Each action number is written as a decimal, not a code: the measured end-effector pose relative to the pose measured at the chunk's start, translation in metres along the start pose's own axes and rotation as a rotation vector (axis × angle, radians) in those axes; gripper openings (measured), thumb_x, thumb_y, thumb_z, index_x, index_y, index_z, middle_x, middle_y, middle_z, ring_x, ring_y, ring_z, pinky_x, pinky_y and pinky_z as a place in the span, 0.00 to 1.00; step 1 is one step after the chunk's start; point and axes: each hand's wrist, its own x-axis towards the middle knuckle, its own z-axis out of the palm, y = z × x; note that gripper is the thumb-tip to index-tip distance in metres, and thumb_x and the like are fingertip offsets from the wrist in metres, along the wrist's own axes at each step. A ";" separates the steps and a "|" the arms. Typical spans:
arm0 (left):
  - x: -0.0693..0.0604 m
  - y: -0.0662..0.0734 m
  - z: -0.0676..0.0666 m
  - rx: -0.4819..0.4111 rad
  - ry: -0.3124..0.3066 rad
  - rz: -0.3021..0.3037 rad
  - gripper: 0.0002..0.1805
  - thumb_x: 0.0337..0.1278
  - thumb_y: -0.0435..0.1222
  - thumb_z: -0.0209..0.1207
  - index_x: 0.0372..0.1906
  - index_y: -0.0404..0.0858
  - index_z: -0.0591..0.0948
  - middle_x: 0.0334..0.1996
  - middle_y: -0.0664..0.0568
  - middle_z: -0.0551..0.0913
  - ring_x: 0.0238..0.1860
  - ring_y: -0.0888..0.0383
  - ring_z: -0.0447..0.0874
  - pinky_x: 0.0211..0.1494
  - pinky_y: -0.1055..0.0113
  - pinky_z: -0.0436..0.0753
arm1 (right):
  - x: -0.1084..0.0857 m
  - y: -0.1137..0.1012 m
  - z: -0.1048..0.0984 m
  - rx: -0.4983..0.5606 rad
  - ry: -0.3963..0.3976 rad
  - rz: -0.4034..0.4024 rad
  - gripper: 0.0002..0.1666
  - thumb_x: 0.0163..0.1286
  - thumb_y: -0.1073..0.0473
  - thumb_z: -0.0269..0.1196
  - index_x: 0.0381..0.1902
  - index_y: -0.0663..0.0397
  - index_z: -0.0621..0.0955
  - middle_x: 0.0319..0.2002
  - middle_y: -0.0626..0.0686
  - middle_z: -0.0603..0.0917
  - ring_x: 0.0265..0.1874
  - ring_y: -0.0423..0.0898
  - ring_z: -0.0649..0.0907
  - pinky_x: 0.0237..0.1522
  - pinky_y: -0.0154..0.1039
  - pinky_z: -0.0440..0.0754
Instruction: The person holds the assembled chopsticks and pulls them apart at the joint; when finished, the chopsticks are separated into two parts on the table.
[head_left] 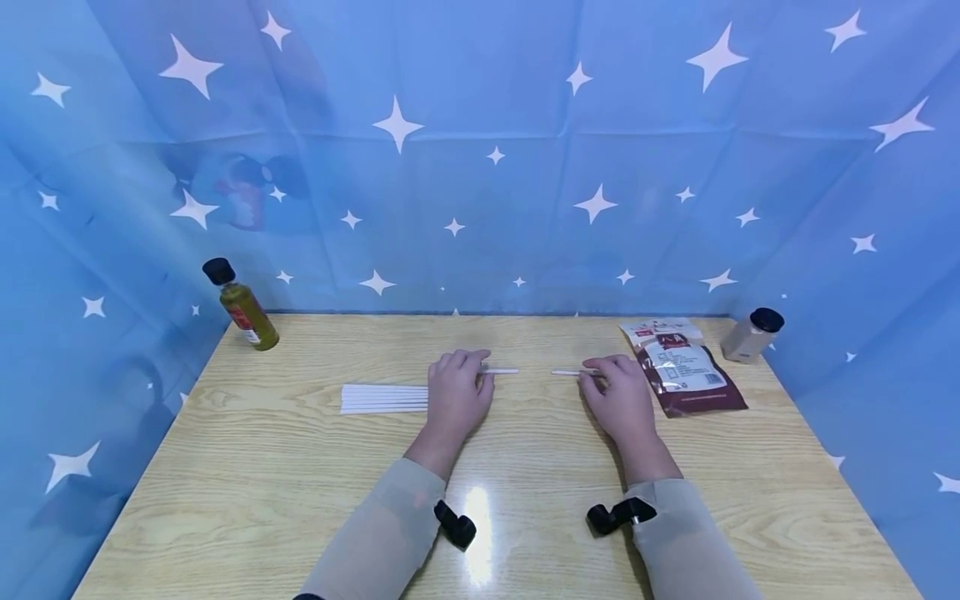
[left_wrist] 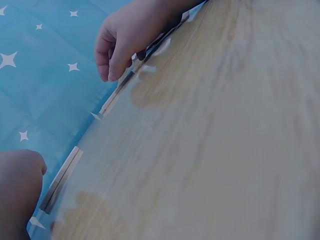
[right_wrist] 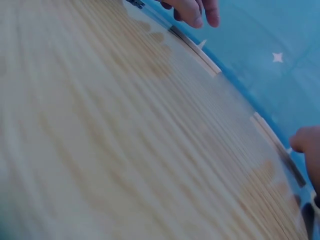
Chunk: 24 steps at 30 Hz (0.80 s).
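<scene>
My left hand (head_left: 459, 390) is low over the table, its thumb and forefinger spread apart around a thin white stick (head_left: 501, 371). In the right wrist view, the left hand's fingers (right_wrist: 212, 12) show beside this stick, apart from it. Facing it, my right hand (head_left: 621, 395) has its thumb and forefinger apart around the end of a second white stick (head_left: 565, 372). Both sticks lie flat on the table, roughly in line, with a gap between their ends. Several more white sticks (head_left: 385, 398) lie side by side left of my left hand, which partly hides them.
An oil bottle (head_left: 250, 315) with a black cap stands at the back left. At the right lie a maroon and white food pouch (head_left: 686, 368) and, behind it, a black-lidded jar (head_left: 750, 337). A blue starred curtain (head_left: 480, 225) borders the wooden table (head_left: 540, 467).
</scene>
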 end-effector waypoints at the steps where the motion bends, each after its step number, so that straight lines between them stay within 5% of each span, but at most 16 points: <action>1: -0.001 0.000 -0.001 0.002 -0.002 -0.003 0.18 0.64 0.38 0.72 0.57 0.44 0.88 0.48 0.51 0.89 0.51 0.48 0.85 0.58 0.47 0.79 | -0.001 -0.002 0.000 0.002 -0.002 -0.003 0.12 0.72 0.58 0.72 0.50 0.57 0.90 0.48 0.61 0.84 0.50 0.62 0.81 0.53 0.61 0.78; 17: -0.007 0.001 -0.015 0.037 -0.013 0.010 0.11 0.66 0.39 0.69 0.51 0.44 0.90 0.46 0.53 0.89 0.52 0.49 0.85 0.61 0.46 0.77 | 0.001 -0.022 0.009 0.068 0.082 -0.020 0.10 0.72 0.60 0.71 0.47 0.58 0.90 0.46 0.60 0.85 0.47 0.62 0.80 0.52 0.59 0.79; 24: -0.014 -0.005 -0.020 0.026 0.005 0.020 0.08 0.65 0.37 0.70 0.47 0.44 0.91 0.44 0.52 0.89 0.50 0.49 0.86 0.59 0.47 0.78 | 0.001 -0.039 0.016 0.074 0.053 -0.039 0.10 0.72 0.60 0.71 0.47 0.59 0.90 0.46 0.60 0.86 0.49 0.62 0.82 0.54 0.59 0.80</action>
